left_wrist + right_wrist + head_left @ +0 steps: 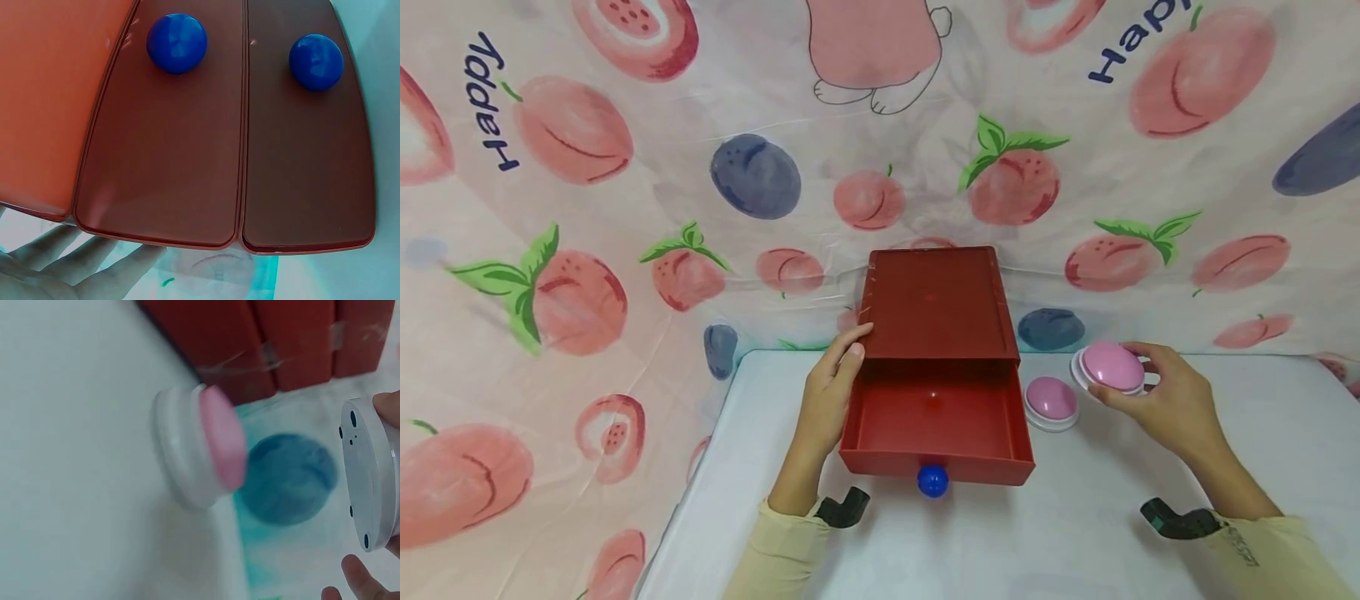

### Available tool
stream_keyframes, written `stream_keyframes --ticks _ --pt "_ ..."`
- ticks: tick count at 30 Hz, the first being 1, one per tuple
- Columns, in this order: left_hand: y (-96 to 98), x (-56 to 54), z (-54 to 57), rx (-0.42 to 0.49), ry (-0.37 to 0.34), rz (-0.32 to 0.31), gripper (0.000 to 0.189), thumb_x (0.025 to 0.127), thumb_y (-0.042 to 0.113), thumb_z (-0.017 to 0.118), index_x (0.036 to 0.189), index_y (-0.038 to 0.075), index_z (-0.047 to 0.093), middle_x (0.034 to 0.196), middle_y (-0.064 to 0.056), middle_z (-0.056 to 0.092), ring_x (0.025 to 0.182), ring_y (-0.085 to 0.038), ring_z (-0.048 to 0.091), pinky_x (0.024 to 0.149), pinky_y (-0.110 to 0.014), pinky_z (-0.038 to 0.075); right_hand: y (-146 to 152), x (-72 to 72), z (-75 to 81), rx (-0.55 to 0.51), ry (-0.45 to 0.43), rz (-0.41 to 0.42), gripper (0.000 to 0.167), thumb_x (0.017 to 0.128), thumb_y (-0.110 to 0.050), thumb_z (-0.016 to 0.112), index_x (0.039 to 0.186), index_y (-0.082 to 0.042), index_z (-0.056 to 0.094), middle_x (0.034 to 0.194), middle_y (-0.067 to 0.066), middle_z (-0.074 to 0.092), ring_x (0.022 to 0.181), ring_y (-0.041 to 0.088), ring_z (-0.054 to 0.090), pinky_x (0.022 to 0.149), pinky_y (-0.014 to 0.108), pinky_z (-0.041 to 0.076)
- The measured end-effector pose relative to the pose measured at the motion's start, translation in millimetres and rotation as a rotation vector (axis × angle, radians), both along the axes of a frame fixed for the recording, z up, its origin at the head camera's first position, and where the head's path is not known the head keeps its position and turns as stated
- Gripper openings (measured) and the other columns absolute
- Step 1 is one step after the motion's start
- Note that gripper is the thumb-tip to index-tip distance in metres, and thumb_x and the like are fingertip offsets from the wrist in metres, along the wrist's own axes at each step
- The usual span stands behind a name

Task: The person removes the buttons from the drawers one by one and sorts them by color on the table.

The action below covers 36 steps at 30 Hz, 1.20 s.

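Observation:
A red drawer cabinet (934,300) stands on the white table with its top drawer (936,429) pulled out, and nothing lies inside that drawer. Along the cabinet's left side my left hand (829,392) rests, fingers extended; the left wrist view shows the fingers (94,259) against that side. My right hand (1176,404) grips a round push button (1112,367) with a pink dome and white base, raised off the table. Its flat white underside (362,481) shows in the right wrist view. A second pink push button (1051,400) sits on the table between the cabinet and my right hand.
A blue knob (933,481) sticks out from the open drawer's front. Below it, two shut drawers carry blue knobs (177,44). Behind the table (925,558) hangs a fruit-print cloth (865,125), close to the cabinet's back.

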<state>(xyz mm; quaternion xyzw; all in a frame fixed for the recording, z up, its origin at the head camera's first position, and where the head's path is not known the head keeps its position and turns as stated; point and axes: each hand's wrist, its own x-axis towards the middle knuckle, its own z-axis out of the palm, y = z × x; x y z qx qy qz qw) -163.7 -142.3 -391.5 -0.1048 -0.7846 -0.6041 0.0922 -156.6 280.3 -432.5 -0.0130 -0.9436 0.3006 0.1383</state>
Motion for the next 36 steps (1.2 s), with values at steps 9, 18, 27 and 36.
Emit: stream_keyframes --ticks 9,18,27,36 --pt "0.0 0.4 1.5 0.000 0.006 -0.001 0.035 0.108 0.042 0.047 0.140 0.036 0.059 0.146 0.002 0.056 0.131 -0.023 0.054 0.111 -0.052 0.044 21 -7.8 -33.0 -0.014 -0.141 0.021 0.091 0.081 -0.053 0.083 0.144 0.002 0.046 0.138 0.033 0.051 0.119 0.051 0.048 0.082 0.063 0.053" --pt "-0.4 -0.1 0.7 -0.007 0.007 0.002 0.035 0.108 0.043 0.046 0.140 0.038 0.060 0.146 0.003 0.056 0.130 -0.022 0.054 0.110 -0.052 0.044 32 -10.6 -50.5 -0.046 -0.223 0.024 0.096 0.082 -0.057 0.080 0.146 0.003 0.042 0.138 0.034 0.048 0.119 0.052 0.046 0.085 0.066 0.050" --pt "-0.1 0.6 1.0 -0.006 0.006 -0.005 0.035 0.108 0.043 0.046 0.140 0.037 0.059 0.147 0.003 0.055 0.131 -0.023 0.054 0.110 -0.052 0.044 34 -12.3 -58.8 -0.041 -0.203 0.025 0.096 0.081 -0.057 0.082 0.144 0.004 0.043 0.137 0.033 0.049 0.119 0.051 0.047 0.088 0.067 0.050" --pt "-0.1 1.2 1.1 -0.011 0.005 -0.006 0.035 0.108 0.042 0.046 0.141 0.037 0.059 0.149 0.003 0.054 0.133 -0.023 0.053 0.111 -0.054 0.043 31 -11.4 -63.7 -0.014 -0.193 0.004 0.096 0.080 -0.059 0.081 0.142 0.004 0.045 0.136 0.033 0.051 0.120 0.052 0.048 0.090 0.069 0.049"
